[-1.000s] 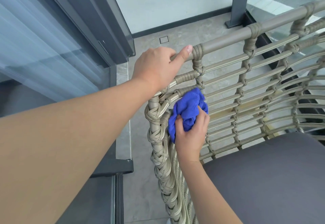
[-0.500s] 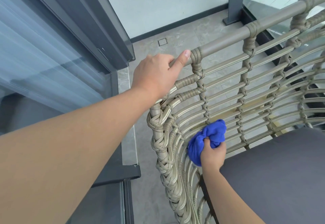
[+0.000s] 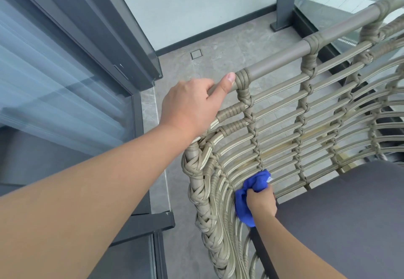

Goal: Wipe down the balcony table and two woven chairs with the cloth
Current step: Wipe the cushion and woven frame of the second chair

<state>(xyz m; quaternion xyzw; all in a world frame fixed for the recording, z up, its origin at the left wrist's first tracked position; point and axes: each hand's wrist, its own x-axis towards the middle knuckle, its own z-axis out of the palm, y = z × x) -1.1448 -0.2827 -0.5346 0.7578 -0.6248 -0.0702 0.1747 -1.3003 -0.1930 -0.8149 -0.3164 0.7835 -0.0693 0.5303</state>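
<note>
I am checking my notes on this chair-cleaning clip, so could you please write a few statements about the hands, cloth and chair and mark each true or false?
1. The right hand grips a blue cloth. True.
2. The left hand holds a spray bottle. False: it grips the top rail of the woven chair.
3. The cloth is low on the chair's woven back, near the seat cushion. True.
4. The cushion is bright red. False: it is dark grey.
5. The cloth lies on the floor. False: it is pressed against the weave.
</note>
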